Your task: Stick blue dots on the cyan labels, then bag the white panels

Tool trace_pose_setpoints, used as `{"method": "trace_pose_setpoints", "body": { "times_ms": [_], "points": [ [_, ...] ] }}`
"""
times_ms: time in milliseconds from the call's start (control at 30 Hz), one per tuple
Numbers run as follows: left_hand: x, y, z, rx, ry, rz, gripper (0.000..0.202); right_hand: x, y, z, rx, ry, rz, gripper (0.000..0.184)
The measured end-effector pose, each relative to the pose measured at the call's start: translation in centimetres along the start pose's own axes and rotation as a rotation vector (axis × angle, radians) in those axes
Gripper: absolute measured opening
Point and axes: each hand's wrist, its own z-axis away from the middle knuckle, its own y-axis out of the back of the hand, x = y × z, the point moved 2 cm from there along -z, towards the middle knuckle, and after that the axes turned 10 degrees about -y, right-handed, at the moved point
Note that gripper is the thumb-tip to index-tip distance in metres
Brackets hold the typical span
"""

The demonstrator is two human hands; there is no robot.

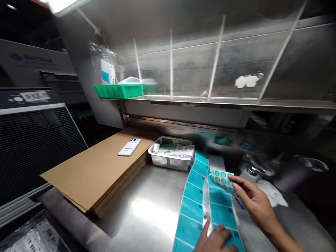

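Two long strips of teal labels (195,199) run down the steel bench (147,213) toward me. My left hand (215,239) rests at the bottom edge of the view, fingers curled on the near end of the strips. My right hand (256,201) is further right, pinching a small sheet of round teal stickers (222,180) above the right strip.
A stack of flat cardboard (97,171) lies at left with a white phone (129,146) on top. A white tray (170,159) of labels stands behind the strips. A green bin (118,90) sits on the shelf. A dark machine (31,140) stands far left; blurred containers (296,168) at right.
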Motion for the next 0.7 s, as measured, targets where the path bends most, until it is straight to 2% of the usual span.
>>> {"method": "trace_pose_setpoints", "body": {
  "times_ms": [67,167,300,467,700],
  "points": [
    [0.3,0.2,0.6,0.038,-0.067,-0.035,0.045,1.4,1.1,3.0,0.014,-0.144,-0.185,0.039],
    [1.4,0.9,1.5,0.064,-0.112,-0.092,0.069,2.7,2.5,6.2,0.017,-0.290,-0.362,0.044],
    [2.9,1.6,1.5,0.108,-0.068,-0.147,0.068,3.5,4.0,8.7,-0.006,-0.445,-0.516,0.048],
    [4.0,1.8,0.9,0.106,-0.080,-0.122,0.071,4.5,4.4,9.5,-0.099,-0.571,-0.646,0.049],
    [4.2,1.8,1.0,0.122,-0.077,-0.096,0.055,6.9,2.9,9.7,-0.225,-0.560,-0.512,0.044]
  ]
}}
